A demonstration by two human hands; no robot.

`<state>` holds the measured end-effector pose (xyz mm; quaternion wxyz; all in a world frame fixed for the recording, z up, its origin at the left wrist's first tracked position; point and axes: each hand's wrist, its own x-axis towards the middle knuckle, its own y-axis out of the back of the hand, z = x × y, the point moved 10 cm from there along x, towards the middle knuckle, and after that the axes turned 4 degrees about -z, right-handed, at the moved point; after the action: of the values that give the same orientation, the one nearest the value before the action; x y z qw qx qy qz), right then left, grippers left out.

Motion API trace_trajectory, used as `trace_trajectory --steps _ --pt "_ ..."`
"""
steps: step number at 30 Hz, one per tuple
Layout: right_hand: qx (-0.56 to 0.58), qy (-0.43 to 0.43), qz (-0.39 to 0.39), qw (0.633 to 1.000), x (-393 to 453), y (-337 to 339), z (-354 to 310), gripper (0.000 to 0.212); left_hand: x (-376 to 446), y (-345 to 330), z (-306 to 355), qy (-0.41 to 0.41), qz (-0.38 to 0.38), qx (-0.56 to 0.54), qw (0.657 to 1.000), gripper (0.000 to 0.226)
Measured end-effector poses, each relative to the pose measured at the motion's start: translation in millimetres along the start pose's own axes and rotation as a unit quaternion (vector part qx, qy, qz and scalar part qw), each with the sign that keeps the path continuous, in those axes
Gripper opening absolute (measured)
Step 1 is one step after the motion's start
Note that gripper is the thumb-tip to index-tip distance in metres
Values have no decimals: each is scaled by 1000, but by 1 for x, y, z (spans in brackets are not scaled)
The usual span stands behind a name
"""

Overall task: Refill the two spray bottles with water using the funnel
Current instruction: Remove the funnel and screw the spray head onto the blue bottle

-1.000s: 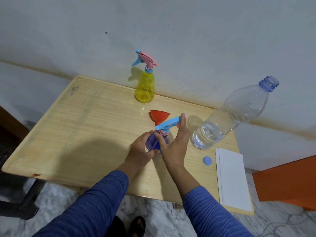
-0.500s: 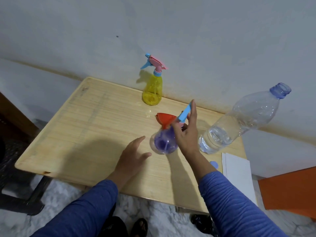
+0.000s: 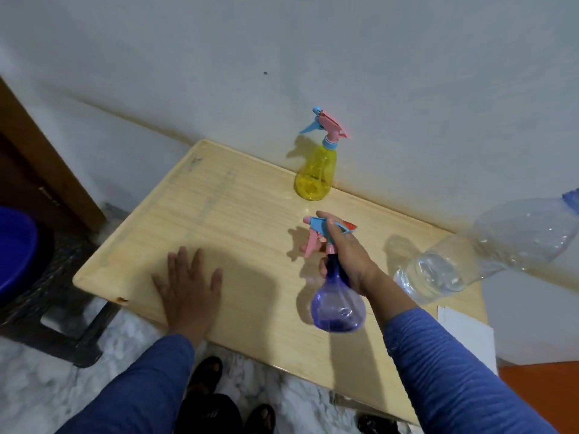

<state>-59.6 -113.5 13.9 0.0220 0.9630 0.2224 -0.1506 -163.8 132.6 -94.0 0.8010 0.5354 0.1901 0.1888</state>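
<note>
My right hand [image 3: 347,255] grips the neck of the purple spray bottle [image 3: 338,305], held above the wooden table [image 3: 238,220] with its blue-and-pink trigger head on and pointing left. My left hand [image 3: 188,286] rests flat and open on the table's near left part. The yellow spray bottle [image 3: 315,177] stands upright by the wall, its pink-and-blue head on. Only a sliver of the red funnel [image 3: 349,226] shows behind my right hand. A large clear water bottle [image 3: 488,255], uncapped and part full, stands at the right.
White paper [image 3: 463,327] lies at the table's right front corner. A blue tub [image 3: 15,252] sits on a dark stool to the left. The wall runs right behind the table. My feet show on the marble floor below the front edge.
My right hand has lifted the purple spray bottle off the table and turned its head to the left. My left hand let go of it and moved left, flat onto the table.
</note>
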Motion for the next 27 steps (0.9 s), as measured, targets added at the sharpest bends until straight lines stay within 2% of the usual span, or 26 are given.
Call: trace_trajectory --steps 4,11,20,27 --pt "6 -59 -15 998 5 -7 19 37 1 3 0 4 19 -2 1000 58" --pt "-22 -70 -26 997 8 -10 26 37 1 7 0 5 30 3 1000 56" --pt "-76 -55 3 996 10 -2 20 33 0 8 2 6 29 5 1000 58" --pt "-47 -32 -29 998 9 -12 16 39 0 10 3 6 31 3 1000 56"
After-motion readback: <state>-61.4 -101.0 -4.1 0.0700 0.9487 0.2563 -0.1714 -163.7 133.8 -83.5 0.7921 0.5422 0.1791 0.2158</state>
